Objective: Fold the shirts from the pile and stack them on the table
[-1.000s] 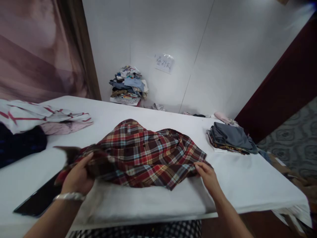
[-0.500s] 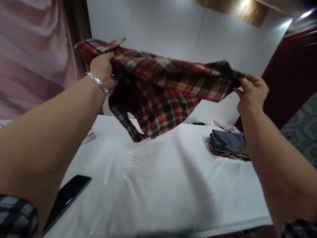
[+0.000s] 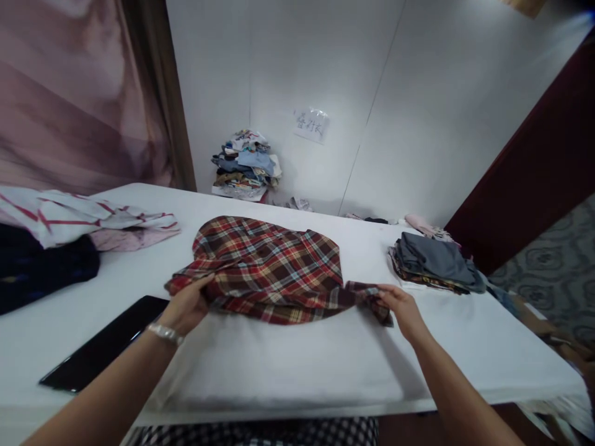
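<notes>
Plaid shirt (image 3: 267, 266) lies spread on the white counter (image 3: 297, 371), roughly in the middle of the head view, its near hem running between the person's two hands. The left hand (image 3: 186, 308), with a bracelet at the wrist, has its fingers (image 3: 199, 290) closed on the shirt's left corner, thumb on top of the cloth. The right hand (image 3: 403, 308) pinches a bunched bit of fabric at the right corner, fingers pressed together on it; that bit looks twisted and rumpled rather than flat.

A black phone (image 3: 105, 350) lies on the counter just left of the left forearm, near the front edge. Further left sit a dark garment (image 3: 44, 272) and a white cloth with red stripes (image 3: 74, 214) heaped on it. To the right, well apart from the shirt, is a folded stack of grey and patterned clothes (image 3: 434, 263). A taller pile of clothes (image 3: 246, 164) rests against the back wall under a paper sign (image 3: 311, 124).

As a judgement: the twisted right corner could stay creased if the cloth is pulled taut unevenly, and an uneven tug from the two pinches would skew the shirt on the counter. A wide sweep of the left arm might also knock the phone toward the edge, since it lies so close.
</notes>
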`<state>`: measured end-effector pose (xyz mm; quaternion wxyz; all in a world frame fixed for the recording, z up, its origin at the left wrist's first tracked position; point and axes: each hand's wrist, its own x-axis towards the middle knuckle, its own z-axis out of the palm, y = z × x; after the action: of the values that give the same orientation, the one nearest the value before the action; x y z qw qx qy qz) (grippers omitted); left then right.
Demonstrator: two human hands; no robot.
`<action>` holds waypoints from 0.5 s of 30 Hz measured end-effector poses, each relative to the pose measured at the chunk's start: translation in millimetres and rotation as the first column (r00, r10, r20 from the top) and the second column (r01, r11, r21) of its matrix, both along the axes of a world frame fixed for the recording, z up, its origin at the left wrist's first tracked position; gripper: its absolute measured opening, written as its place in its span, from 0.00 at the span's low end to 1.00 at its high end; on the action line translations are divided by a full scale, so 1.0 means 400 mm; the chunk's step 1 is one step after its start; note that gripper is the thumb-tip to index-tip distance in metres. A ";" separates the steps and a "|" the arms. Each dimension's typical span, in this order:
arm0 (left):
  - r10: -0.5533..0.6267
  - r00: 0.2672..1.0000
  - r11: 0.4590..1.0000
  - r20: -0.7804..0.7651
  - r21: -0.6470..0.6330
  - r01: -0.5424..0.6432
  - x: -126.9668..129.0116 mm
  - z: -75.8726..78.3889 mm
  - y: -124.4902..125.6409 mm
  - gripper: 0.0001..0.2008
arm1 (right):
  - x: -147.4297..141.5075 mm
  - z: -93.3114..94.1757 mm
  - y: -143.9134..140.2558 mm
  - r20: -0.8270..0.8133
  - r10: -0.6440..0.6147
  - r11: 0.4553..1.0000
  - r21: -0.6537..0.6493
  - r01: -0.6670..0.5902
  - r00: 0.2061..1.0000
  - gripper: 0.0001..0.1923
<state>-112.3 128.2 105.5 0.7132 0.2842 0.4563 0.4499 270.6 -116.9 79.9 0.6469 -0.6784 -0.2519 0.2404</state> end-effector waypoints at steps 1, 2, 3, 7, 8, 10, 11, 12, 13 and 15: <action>0.006 1.000 0.999 0.008 -0.032 -0.006 -0.012 -0.019 -0.018 0.12 | -0.009 -0.018 -0.015 -0.025 0.010 1.000 -0.025 -0.011 1.000 0.27; 0.009 1.000 0.999 0.004 -0.039 -0.009 -0.023 -0.030 -0.035 0.11 | -0.015 -0.031 -0.029 -0.041 0.010 0.999 -0.039 -0.012 0.999 0.27; 0.004 1.000 1.000 -0.006 -0.027 -0.004 -0.033 -0.036 -0.050 0.11 | -0.020 -0.038 -0.042 -0.047 0.008 0.999 -0.046 -0.011 0.999 0.27; -0.006 1.000 0.999 -0.015 -0.040 0.005 -0.064 -0.039 -0.082 0.10 | -0.029 -0.045 -0.082 -0.034 -0.016 0.999 -0.041 0.015 0.999 0.27; -0.008 0.999 0.999 -0.031 -0.050 0.007 -0.069 -0.040 -0.083 0.10 | -0.030 -0.045 -0.087 -0.039 -0.013 0.998 -0.062 0.010 0.999 0.27; -0.002 0.998 0.998 -0.067 -0.061 -0.002 -0.076 -0.047 -0.083 0.10 | -0.034 -0.043 -0.092 -0.050 0.015 0.990 -0.138 -0.022 0.999 0.31; -0.004 0.997 0.998 -0.075 -0.060 -0.001 -0.076 -0.050 -0.083 0.10 | -0.038 -0.041 -0.092 -0.051 0.039 0.984 -0.174 -0.047 0.998 0.33; -0.018 0.997 0.998 -0.075 -0.061 0.013 -0.075 -0.054 -0.084 0.10 | -0.042 -0.036 -0.090 -0.049 0.063 0.979 -0.194 -0.071 0.997 0.34; -0.032 0.997 0.997 -0.073 -0.070 0.027 -0.073 -0.057 -0.085 0.10 | -0.046 -0.030 -0.084 -0.041 0.084 0.977 -0.193 -0.090 0.996 0.35; -0.054 0.996 0.994 -0.067 -0.104 0.047 -0.062 -0.060 -0.092 0.11 | -0.052 -0.013 -0.061 0.001 0.103 0.985 -0.136 -0.102 0.995 0.32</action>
<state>-137.1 91.5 81.4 0.7214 0.2743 0.4961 0.3977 249.7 -141.5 74.9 0.5850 -0.7080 -0.2721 0.2870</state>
